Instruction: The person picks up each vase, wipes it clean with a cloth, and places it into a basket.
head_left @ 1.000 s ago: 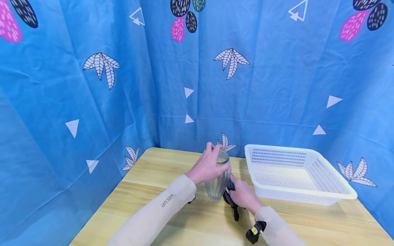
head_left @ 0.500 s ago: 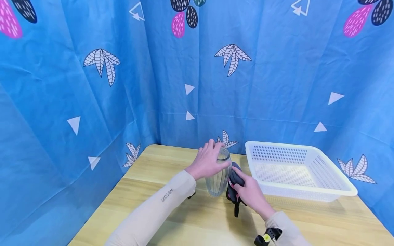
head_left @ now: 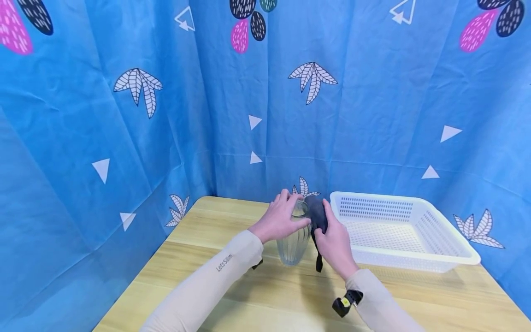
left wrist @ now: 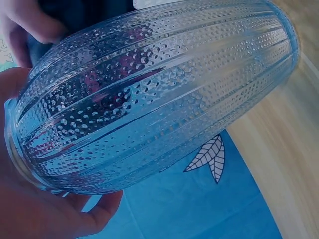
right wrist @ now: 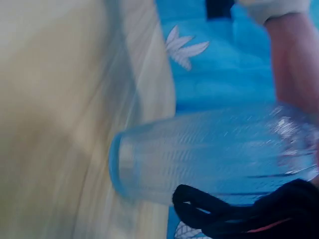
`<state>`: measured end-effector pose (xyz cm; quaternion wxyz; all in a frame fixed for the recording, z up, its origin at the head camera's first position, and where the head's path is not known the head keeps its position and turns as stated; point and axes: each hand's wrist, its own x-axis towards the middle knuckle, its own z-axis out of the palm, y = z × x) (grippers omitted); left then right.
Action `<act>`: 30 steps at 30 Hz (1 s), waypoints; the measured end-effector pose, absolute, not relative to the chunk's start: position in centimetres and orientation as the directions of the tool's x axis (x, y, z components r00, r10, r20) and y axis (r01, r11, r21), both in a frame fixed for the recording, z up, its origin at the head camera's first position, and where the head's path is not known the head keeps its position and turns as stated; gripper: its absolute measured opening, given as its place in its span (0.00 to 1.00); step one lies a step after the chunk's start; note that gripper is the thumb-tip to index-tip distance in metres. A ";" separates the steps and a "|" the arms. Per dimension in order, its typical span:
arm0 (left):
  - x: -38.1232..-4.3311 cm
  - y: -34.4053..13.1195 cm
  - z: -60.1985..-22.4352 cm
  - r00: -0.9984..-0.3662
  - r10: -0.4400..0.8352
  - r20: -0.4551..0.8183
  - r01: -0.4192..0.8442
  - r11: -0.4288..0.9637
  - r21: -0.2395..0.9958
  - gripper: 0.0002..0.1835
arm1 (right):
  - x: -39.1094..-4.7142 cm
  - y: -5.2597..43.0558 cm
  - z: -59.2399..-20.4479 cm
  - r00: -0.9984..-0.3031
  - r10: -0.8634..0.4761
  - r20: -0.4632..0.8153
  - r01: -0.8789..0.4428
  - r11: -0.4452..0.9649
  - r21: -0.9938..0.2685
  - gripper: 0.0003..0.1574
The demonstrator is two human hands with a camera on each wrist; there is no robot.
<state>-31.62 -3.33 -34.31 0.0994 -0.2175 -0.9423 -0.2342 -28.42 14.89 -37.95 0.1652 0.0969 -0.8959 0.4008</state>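
Observation:
In the head view, a clear ribbed glass vase (head_left: 292,246) stands upright on the table. My left hand (head_left: 280,221) grips it around the rim; the left wrist view shows the bumpy glass wall (left wrist: 164,94) with thumb and fingers curled at its mouth. My right hand (head_left: 337,244) holds a dark, soft-looking item with a black strap (head_left: 317,214), raised beside the vase's right side, level with its rim. A black loop and a thin pink-red line on this item (right wrist: 279,214) show in the right wrist view. Its exact kind is unclear, and whether it touches the glass I cannot tell.
A white perforated plastic basket (head_left: 408,258) stands on the right of the wooden table (head_left: 224,216), close to my right hand. Blue patterned curtain (head_left: 265,110) hangs behind and to the left of the table.
My right hand has lifted the dark item from low beside the vase up to rim height, its strap now hanging down. The left hand and the vase have hardly moved.

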 end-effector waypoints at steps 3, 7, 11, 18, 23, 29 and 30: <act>-31.7 -3.2 -34.3 -0.880 0.373 0.293 0.466 0.795 0.388 0.39 | -29.5 14.6 -38.4 -0.927 -0.082 0.367 -0.292 0.772 -0.565 0.53; -31.7 -3.0 -34.1 -0.875 0.381 0.299 0.475 0.793 0.382 0.38 | -30.1 14.5 -39.8 -0.925 -0.188 0.331 -0.312 0.873 -0.375 0.51; -31.6 -2.8 -33.8 -0.872 0.381 0.309 0.479 0.797 0.368 0.37 | -29.8 14.5 -41.3 -0.911 -0.269 0.314 -0.355 0.898 -0.260 0.41; -31.3 -2.6 -33.5 -0.879 0.361 0.312 0.433 0.879 0.201 0.44 | -28.9 14.7 -42.0 -0.943 -0.198 0.267 -0.298 0.862 -0.410 0.42; -30.8 -2.8 -33.8 -0.892 0.338 0.299 0.404 0.894 0.194 0.45 | -27.8 14.8 -41.5 -0.971 -0.098 0.219 -0.214 0.764 -0.609 0.46; -30.6 -2.7 -33.9 -0.897 0.327 0.296 0.409 0.869 0.279 0.40 | -26.5 15.2 -40.1 -0.975 -0.024 0.221 -0.185 0.637 -0.749 0.45; -30.6 -2.7 -33.9 -0.896 0.330 0.299 0.415 0.862 0.293 0.39 | -26.4 15.3 -39.8 -0.971 -0.015 0.240 -0.198 0.620 -0.759 0.45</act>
